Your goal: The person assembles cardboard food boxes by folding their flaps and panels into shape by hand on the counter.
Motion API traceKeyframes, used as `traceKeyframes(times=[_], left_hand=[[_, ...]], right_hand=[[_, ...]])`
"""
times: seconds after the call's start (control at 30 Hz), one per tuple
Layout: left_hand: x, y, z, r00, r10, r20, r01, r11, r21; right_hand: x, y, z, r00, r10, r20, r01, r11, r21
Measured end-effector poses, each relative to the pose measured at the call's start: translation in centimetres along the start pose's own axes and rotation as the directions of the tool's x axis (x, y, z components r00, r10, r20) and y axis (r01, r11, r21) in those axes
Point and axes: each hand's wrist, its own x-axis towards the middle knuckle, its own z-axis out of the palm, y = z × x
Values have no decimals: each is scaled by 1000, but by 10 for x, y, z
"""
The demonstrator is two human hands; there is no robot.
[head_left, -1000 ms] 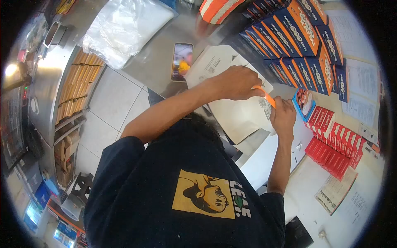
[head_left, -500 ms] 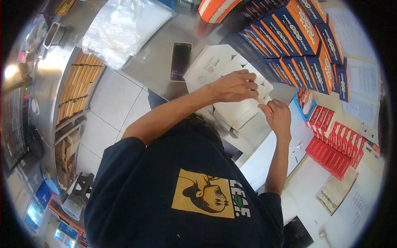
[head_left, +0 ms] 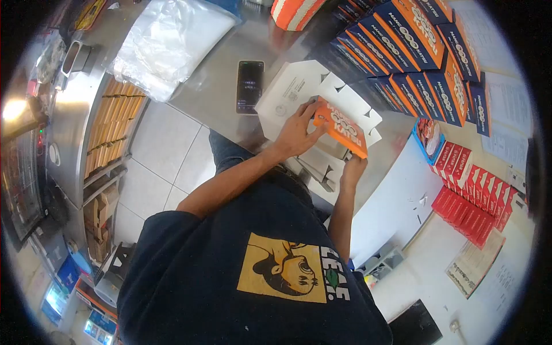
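Observation:
A carton, white inside and partly folded, lies on the metal table in front of me. One orange printed panel of it is turned up and faces me. My left hand grips the panel's left end, with the thumb on the print and the fingers over its upper edge. At the panel's lower right corner, my right hand is closed on the cardboard, its fingertips partly hidden. White slotted flaps spread out beyond the panel.
A phone lies left of the carton, near clear plastic bags. Stacked orange-and-blue boxes stand at the back right, with red boxes further right. An orange-striped item sits at the far edge. Shelving stands left.
The orange panel has turned up into view. My left hand has moved left and down onto its end; my right hand has come down and left to its lower corner.

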Motion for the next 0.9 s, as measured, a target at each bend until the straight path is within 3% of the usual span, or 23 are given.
traceKeyframes(times=[0.1,0.13,0.17,0.27,0.33,0.4,0.47,0.5,0.57,0.6,0.67,0.77,0.87,0.9], left_hand=[[-11,-23,-7,990,121,78,-129,985,112],[-17,-26,-7,978,181,104,-208,889,407],[-21,-29,-9,963,227,145,-265,702,661],[-14,-28,-17,966,231,116,-256,794,552],[-7,-15,-45,980,147,-135,-68,882,467],[3,-50,-76,926,3,-377,228,792,566],[8,-56,-109,906,8,-424,309,672,673],[13,-70,-120,903,8,-429,314,670,673],[25,-102,-133,877,158,-454,238,679,695],[30,-94,-137,877,161,-453,235,678,696],[41,-65,-138,802,204,-561,192,802,566],[46,-45,-115,834,178,-522,59,912,407],[38,-26,-76,952,282,-121,-224,908,354],[34,-17,-60,972,232,-17,-216,925,312]], right_hand=[[-8,24,24,996,-85,-42,85,996,17],[-12,22,24,995,-104,-4,104,993,-64],[-13,18,24,995,-104,-3,104,993,-61],[-13,17,22,984,-171,41,174,981,-88],[-11,16,22,982,-182,55,187,976,-114],[-10,14,23,984,-174,40,178,978,-107],[-10,14,21,984,-171,41,175,979,-103],[-9,16,19,978,-199,65,207,967,-149],[-7,15,21,969,-230,92,244,952,-186],[-6,14,21,963,-252,92,265,947,-181],[-9,16,14,960,-267,85,279,941,-189],[-5,10,16,985,-152,77,158,983,-88],[-12,-3,14,958,-273,89,285,943,-173],[-13,-2,14,962,-267,55,272,955,-118]])
